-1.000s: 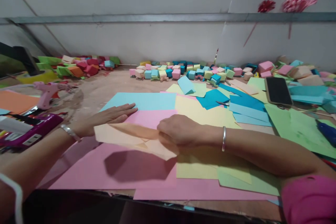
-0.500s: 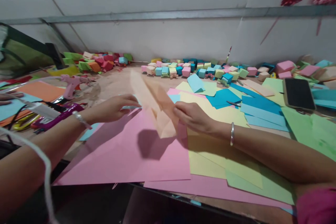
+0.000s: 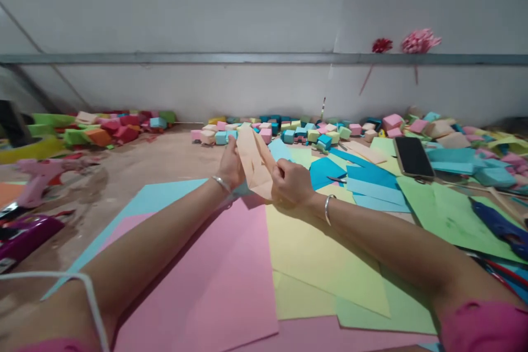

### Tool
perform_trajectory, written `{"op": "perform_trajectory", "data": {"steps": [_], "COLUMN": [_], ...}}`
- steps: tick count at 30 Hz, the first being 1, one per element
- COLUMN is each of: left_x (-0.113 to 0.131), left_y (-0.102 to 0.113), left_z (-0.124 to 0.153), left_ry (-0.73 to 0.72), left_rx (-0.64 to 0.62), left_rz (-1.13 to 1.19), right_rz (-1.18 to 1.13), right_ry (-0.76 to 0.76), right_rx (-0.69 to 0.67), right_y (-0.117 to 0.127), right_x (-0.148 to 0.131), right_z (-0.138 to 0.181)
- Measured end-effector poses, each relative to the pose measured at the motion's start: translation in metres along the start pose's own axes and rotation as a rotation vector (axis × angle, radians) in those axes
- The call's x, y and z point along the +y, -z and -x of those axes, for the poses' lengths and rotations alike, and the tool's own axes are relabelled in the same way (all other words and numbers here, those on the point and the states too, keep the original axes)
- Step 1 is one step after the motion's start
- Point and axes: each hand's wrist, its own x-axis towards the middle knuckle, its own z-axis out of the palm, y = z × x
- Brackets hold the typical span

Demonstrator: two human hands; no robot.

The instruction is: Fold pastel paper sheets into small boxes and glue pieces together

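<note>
At frame centre, our left hand [image 3: 231, 168] and right hand [image 3: 292, 181] both pinched the folded peach paper [image 3: 256, 164] above the pink sheet [image 3: 214, 280].

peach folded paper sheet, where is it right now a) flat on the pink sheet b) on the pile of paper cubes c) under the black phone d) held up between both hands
d, the peach folded paper sheet is lifted off the table, pinched by the left hand on one side and the right hand on the other.
</note>
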Motion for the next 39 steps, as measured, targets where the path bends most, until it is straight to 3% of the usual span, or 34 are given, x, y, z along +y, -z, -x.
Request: {"op": "perform_trajectory", "data": {"steps": [4, 9, 14, 21, 34, 39], "left_x": [-0.009, -0.020, -0.031, -0.028, -0.034, -0.034], "left_y": [-0.002, -0.009, -0.009, -0.013, -0.012, -0.016], "left_z": [0.013, 0.012, 0.010, 0.016, 0.017, 0.018], "left_ry": [0.041, 0.029, 0.005, 0.047, 0.069, 0.064], "left_rx": [-0.075, 0.054, 0.104, 0.030, -0.015, 0.026], "left_rz": [0.110, 0.021, 0.002, -0.004, -0.154, -0.195], "right_rz": [0.073, -0.004, -0.024, -0.329, -0.394, -0.392], "right_ry": [-0.072, -0.191, -0.178, -0.126, -0.157, -0.127], "right_rx": [0.005, 0.013, 0.014, 0.112, 0.161, 0.167], "right_y": [-0.002, -0.004, -0.004, -0.003, -0.012, -0.009], "right_x": [0.007, 0.017, 0.020, 0.023, 0.027, 0.029], "right_z": [-0.008, -0.015, -0.015, -0.021, -0.025, -0.028]}}
